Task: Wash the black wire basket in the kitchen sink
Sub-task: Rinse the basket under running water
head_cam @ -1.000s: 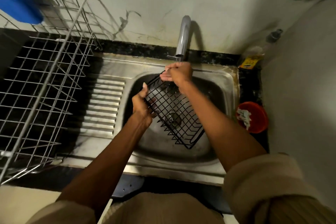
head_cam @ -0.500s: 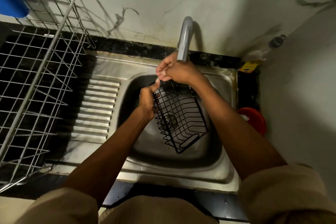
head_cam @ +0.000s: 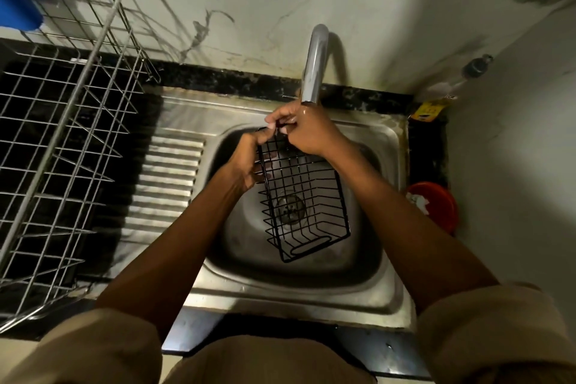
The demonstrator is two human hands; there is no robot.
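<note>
The black wire basket hangs tilted over the bowl of the steel sink, its far end up under the tap and its near end low above the drain. My left hand grips the basket's left rim. My right hand pinches the wires at the top end, just below the tap's spout. Water wets the back of my right hand.
A large silver wire dish rack stands on the dark counter at the left, with a blue object at its far corner. A red bowl and a yellow-labelled bottle sit at the right by the wall.
The basket has turned from slanting right to pointing nearly straight toward me. My right hand stayed at its top end under the spout; my left hand moved up along the left rim.
</note>
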